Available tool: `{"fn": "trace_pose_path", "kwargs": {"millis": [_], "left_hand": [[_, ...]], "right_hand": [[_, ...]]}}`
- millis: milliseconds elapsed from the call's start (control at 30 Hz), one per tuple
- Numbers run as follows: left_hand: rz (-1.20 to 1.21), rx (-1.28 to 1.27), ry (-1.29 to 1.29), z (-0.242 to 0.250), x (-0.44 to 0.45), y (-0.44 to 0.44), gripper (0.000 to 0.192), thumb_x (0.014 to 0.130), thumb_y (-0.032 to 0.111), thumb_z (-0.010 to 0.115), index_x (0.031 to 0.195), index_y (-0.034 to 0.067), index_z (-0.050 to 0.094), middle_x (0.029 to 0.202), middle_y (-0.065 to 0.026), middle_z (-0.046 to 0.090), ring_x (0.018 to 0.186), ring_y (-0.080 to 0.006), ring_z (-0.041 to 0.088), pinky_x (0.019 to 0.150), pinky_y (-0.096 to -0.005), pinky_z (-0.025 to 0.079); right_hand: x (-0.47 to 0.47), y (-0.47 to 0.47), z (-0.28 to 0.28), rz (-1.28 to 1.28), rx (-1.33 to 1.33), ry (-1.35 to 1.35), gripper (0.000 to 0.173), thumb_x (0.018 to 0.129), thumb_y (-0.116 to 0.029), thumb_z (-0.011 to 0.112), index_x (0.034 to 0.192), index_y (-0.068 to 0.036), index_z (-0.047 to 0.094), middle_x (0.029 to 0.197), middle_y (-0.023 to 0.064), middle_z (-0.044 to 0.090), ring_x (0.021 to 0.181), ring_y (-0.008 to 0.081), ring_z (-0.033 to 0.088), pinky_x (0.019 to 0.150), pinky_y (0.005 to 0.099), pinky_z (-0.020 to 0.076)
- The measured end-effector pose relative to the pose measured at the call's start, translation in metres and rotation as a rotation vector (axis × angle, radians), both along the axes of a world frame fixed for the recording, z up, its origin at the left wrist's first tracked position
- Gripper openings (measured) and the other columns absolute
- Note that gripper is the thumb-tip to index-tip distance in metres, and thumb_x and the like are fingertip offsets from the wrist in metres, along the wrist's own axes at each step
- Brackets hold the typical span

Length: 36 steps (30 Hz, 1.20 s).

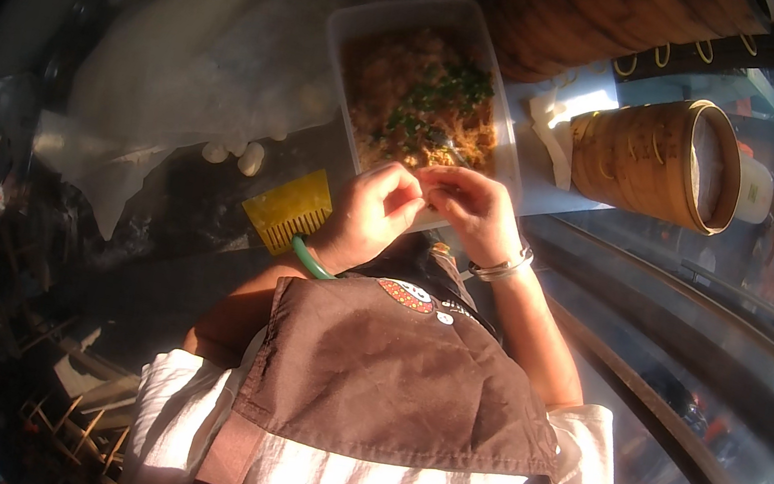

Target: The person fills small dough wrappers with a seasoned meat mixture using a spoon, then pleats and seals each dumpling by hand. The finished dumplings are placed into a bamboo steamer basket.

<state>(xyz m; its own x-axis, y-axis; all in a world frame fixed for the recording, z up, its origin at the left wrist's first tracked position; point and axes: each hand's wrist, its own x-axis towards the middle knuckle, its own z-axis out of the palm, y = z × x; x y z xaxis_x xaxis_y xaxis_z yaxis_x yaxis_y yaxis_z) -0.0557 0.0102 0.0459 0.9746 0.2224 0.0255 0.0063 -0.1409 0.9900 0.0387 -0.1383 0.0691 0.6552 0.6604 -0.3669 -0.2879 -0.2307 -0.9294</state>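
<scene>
My left hand (380, 214), with a green bangle at its wrist, and my right hand (472, 206), with silver-coloured bracelets, meet at the near edge of a clear plastic tub (340, 94). Thumbs and fingertips are pinched close together; whatever lies between them is mostly hidden. Inside the tub is a minced filling (392, 68) topped with chopped greens (448, 92), and part of a utensil (451, 147) shows in it. A yellow slotted plastic scraper (291, 200) lies left of my left hand. Beyond it are small pale dough pieces (251, 158) on the dark worktop.
Whitish sheeting (197, 52) covers a large area at the left. Stacked bamboo steamers (643, 161) appear at the right, beside a crumpled white cloth or paper (555, 139). A larger bamboo stack (603, 25) is at the top. Metal rails (683, 289) run along the right.
</scene>
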Motion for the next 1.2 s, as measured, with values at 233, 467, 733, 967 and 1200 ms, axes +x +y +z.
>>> {"fn": "trace_pose_path", "kwargs": {"millis": [233,467,733,967,1200], "left_hand": [[0.011,0.189,-0.144,0.005,-0.001,-0.003,0.017,0.077,-0.007,0.065,0.089,0.000,0.055,0.083,-0.0081,0.057,0.071,-0.0173,0.058,0.063,-0.0276,0.048],[0.000,0.114,-0.075,0.005,-0.002,0.005,0.012,0.079,-0.005,0.066,0.088,0.000,0.059,0.083,-0.0096,0.060,0.074,-0.0206,0.061,0.064,-0.0297,0.048],[0.055,-0.022,-0.069,0.005,-0.004,-0.001,0.012,0.081,-0.008,0.064,0.086,0.001,0.057,0.078,-0.0040,0.055,0.069,-0.0104,0.053,0.061,-0.0240,0.044],[0.046,0.140,-0.089,0.012,-0.002,0.001,0.019,0.075,-0.013,0.060,0.089,0.001,0.058,0.081,-0.0081,0.055,0.073,-0.0188,0.056,0.064,-0.0275,0.046],[0.004,0.003,-0.101,0.007,-0.004,0.006,0.014,0.080,-0.010,0.062,0.087,0.001,0.058,0.078,-0.0066,0.056,0.069,-0.0147,0.055,0.063,-0.0254,0.045]], "right_hand": [[-0.010,0.008,0.002,0.078,-0.147,-0.698,0.033,0.073,0.012,0.060,0.102,-0.001,0.065,0.095,0.0141,0.069,0.096,0.0182,0.066,0.078,0.0273,0.0511],[-0.006,0.006,0.004,0.024,0.048,-0.082,0.043,0.076,0.010,0.054,0.118,0.003,0.057,0.106,0.0100,0.065,0.102,0.0151,0.061,0.085,0.0269,0.0484],[-0.009,0.004,-0.007,0.008,0.080,0.113,0.032,0.081,0.009,0.053,0.112,0.005,0.060,0.103,0.0085,0.065,0.098,0.0137,0.060,0.086,0.0273,0.0484],[-0.017,0.009,-0.003,0.050,-0.052,-0.225,0.040,0.077,0.016,0.053,0.113,0.002,0.060,0.105,0.0139,0.066,0.089,0.0158,0.064,0.076,0.0251,0.0520],[-0.008,0.006,0.003,0.023,0.214,0.221,0.039,0.084,0.004,0.050,0.122,0.004,0.055,0.106,0.0042,0.063,0.101,0.0109,0.057,0.091,0.0257,0.0449]]}}
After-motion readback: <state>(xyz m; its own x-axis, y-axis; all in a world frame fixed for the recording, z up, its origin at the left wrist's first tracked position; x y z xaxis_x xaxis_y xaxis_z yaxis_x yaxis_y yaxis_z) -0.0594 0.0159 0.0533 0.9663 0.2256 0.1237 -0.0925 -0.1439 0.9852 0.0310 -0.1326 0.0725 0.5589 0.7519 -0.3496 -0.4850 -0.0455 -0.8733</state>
